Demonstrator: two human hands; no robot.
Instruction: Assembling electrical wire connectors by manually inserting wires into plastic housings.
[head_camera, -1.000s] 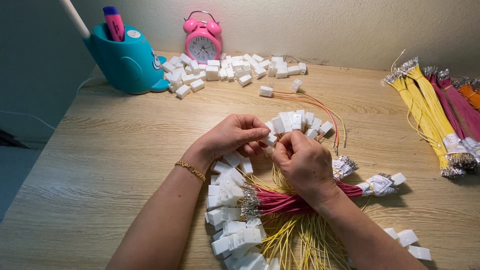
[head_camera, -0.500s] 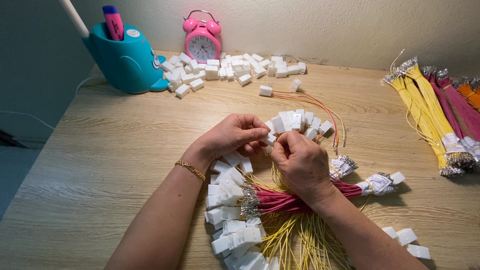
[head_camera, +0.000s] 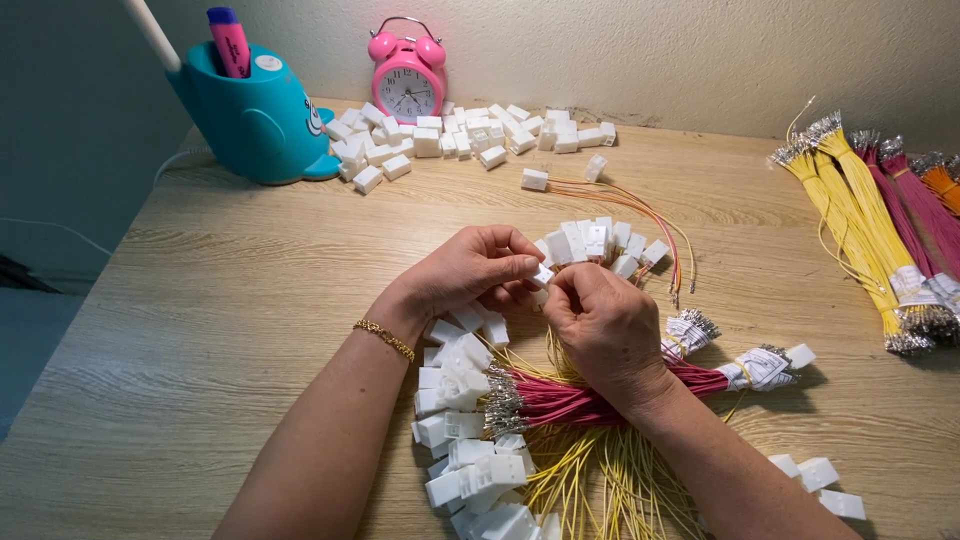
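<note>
I see my left hand (head_camera: 470, 270) and right hand (head_camera: 600, 325) pinching one small white plastic connector (head_camera: 541, 275) between closed fingertips above the wooden table (head_camera: 230, 330), while the teal whale-shaped holder (head_camera: 250, 120) carries a pink marker (head_camera: 230, 40).

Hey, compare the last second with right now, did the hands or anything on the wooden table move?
Almost nothing changed. The left hand and right hand remain pinched together on a small white plastic connector, with no clear shift and nothing let go. The magenta wire bundle, the white connector pile by the pink alarm clock and the teal whale-shaped holder stayed put.
</note>
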